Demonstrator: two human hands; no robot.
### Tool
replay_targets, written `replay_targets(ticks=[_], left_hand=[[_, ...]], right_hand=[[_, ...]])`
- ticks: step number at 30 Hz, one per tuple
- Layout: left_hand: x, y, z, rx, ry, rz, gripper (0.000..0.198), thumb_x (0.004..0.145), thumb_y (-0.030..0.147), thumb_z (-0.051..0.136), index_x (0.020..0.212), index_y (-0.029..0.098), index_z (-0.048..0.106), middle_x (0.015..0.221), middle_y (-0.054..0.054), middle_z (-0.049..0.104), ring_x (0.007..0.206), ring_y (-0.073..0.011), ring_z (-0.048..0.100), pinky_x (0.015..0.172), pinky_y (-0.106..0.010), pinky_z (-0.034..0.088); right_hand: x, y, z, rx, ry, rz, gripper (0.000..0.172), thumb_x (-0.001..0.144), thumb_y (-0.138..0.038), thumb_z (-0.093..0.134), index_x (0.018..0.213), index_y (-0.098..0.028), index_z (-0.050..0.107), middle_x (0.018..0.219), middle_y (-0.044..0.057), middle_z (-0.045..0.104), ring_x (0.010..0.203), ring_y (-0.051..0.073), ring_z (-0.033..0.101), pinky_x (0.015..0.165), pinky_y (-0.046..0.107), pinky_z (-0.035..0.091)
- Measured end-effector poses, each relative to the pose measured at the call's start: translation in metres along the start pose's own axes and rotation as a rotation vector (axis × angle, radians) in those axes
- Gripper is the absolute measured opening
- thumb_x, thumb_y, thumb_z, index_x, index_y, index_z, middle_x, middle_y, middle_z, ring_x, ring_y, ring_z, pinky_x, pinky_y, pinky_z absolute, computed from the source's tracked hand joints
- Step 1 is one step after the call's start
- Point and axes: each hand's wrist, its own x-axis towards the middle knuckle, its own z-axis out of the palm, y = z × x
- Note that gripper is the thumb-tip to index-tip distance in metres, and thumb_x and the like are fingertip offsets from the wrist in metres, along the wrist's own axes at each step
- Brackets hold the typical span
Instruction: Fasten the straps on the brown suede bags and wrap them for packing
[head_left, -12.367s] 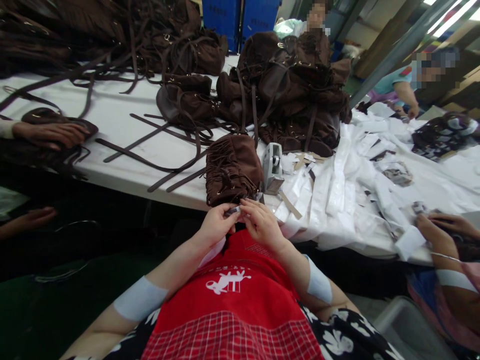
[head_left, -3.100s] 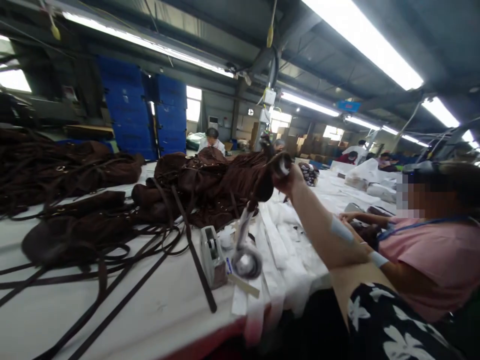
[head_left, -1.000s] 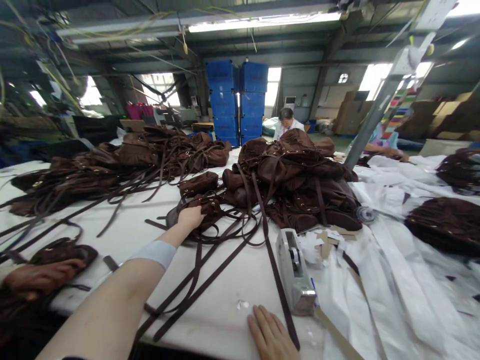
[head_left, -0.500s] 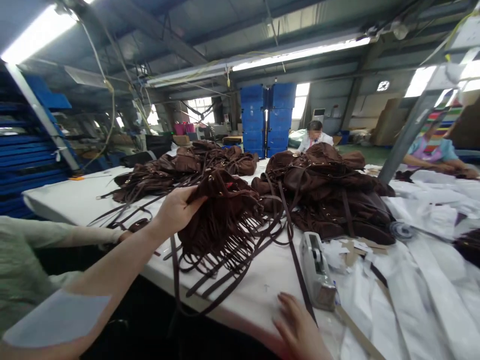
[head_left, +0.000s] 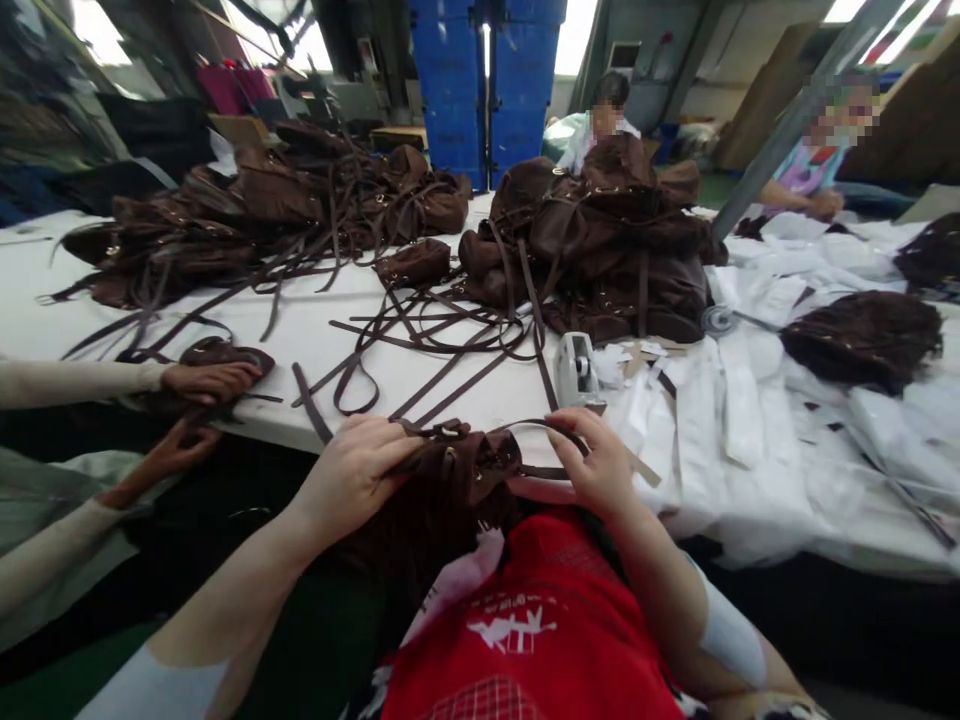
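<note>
A dark brown bag (head_left: 457,470) with eyelets and a buckle hangs at the table's near edge, in front of my red apron. My left hand (head_left: 364,465) is closed on the bag's upper left side, near the buckle. Pinched between thumb and fingers of my right hand (head_left: 596,455) is a thin brown strap (head_left: 551,428), which curves away from the bag's opening. The lower part of the bag is dark and partly hidden behind my left forearm. Loose brown straps (head_left: 427,370) lie on the white table just beyond both hands.
Brown bags are heaped at the left (head_left: 247,210) and centre right (head_left: 600,240). A tape dispenser (head_left: 576,365) stands beside white plastic wrapping (head_left: 720,410). On the left, a co-worker's hands (head_left: 210,385) handle a brown piece. Two people sit across the table.
The bag has come down and toward me from above the table. My right hand has moved from the bare tabletop to the strap. The view has tilted downward.
</note>
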Motion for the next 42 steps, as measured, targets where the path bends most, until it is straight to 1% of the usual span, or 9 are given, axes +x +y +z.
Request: replay_targets(ticks=[5,8,10,13,17,20,27,38,42], left_hand=[[-0.013,0.027,-0.005,0.387,0.246,0.234,0.018,0.086,0.011,0.059,0.093,0.022,0.071,0.079,-0.001,0.070,0.072,-0.0173,0.060,0.072,-0.033,0.040],[-0.015,0.017,-0.004,0.598,0.545,0.288,0.017,0.080,0.016,0.072,0.093,0.027,0.072,0.074,0.001,0.068,0.066,-0.0151,0.056,0.065,-0.032,0.037],[-0.012,0.005,0.010,0.631,0.653,0.223,0.018,0.081,0.023,0.074,0.096,0.032,0.073,0.068,0.001,0.064,0.063,-0.0156,0.054,0.064,-0.033,0.034],[-0.005,-0.003,0.055,0.472,0.531,0.052,0.022,0.087,0.021,0.065,0.102,0.035,0.074,0.059,0.000,0.055,0.063,-0.0176,0.054,0.068,-0.036,0.033],[-0.006,0.010,0.123,0.342,0.348,-0.025,0.032,0.089,0.017,0.058,0.112,0.032,0.073,0.064,-0.003,0.056,0.066,-0.0201,0.052,0.068,-0.036,0.031],[-0.018,0.027,0.148,0.299,0.288,-0.139,0.030,0.086,0.022,0.062,0.113,0.029,0.074,0.069,-0.006,0.057,0.069,-0.0225,0.051,0.068,-0.037,0.030],[-0.027,0.047,0.133,0.210,0.174,-0.376,0.034,0.080,0.021,0.063,0.111,0.024,0.074,0.079,-0.009,0.059,0.080,-0.0269,0.053,0.074,-0.038,0.034],[-0.026,0.052,0.113,0.170,0.087,-0.472,0.037,0.077,0.019,0.061,0.112,0.021,0.073,0.086,-0.011,0.060,0.086,-0.0307,0.057,0.078,-0.042,0.041],[-0.024,0.057,0.106,-0.037,0.085,-0.518,0.051,0.075,0.016,0.060,0.126,0.018,0.063,0.105,-0.014,0.063,0.103,-0.0331,0.058,0.092,-0.047,0.043]], right_hand=[[-0.003,-0.005,0.014,0.211,-0.275,-0.017,0.036,0.100,-0.041,0.040,0.115,-0.023,0.066,0.115,0.009,0.068,0.110,0.024,0.061,0.097,0.041,0.045],[-0.006,-0.013,0.017,0.333,-0.339,-0.065,0.045,0.099,-0.049,0.040,0.132,-0.024,0.058,0.131,0.010,0.060,0.120,0.025,0.056,0.100,0.042,0.044],[-0.007,-0.014,0.020,0.340,-0.292,-0.049,0.052,0.095,-0.052,0.048,0.139,-0.025,0.051,0.138,0.011,0.055,0.123,0.027,0.052,0.100,0.043,0.044],[-0.010,-0.004,0.031,0.392,-0.232,0.129,0.050,0.093,-0.054,0.051,0.132,-0.024,0.058,0.130,0.011,0.060,0.117,0.026,0.056,0.098,0.042,0.045],[-0.025,0.024,0.053,0.714,-0.307,0.539,0.051,0.088,-0.063,0.051,0.112,-0.022,0.069,0.108,0.006,0.070,0.100,0.023,0.062,0.089,0.039,0.048],[-0.043,0.036,0.064,0.796,-0.305,0.704,0.042,0.078,-0.058,0.067,0.095,-0.020,0.072,0.093,0.003,0.070,0.090,0.020,0.061,0.084,0.034,0.047],[-0.057,0.028,0.065,0.709,-0.285,0.718,0.029,0.078,-0.048,0.070,0.082,-0.020,0.071,0.084,0.002,0.063,0.081,0.016,0.056,0.077,0.030,0.044],[-0.057,0.019,0.067,0.764,-0.373,0.713,0.032,0.082,-0.050,0.066,0.081,-0.019,0.069,0.083,0.003,0.064,0.081,0.017,0.055,0.074,0.031,0.044],[-0.056,0.017,0.068,0.849,-0.381,0.770,0.034,0.081,-0.052,0.067,0.082,-0.018,0.069,0.081,0.002,0.065,0.077,0.016,0.055,0.071,0.029,0.044]])
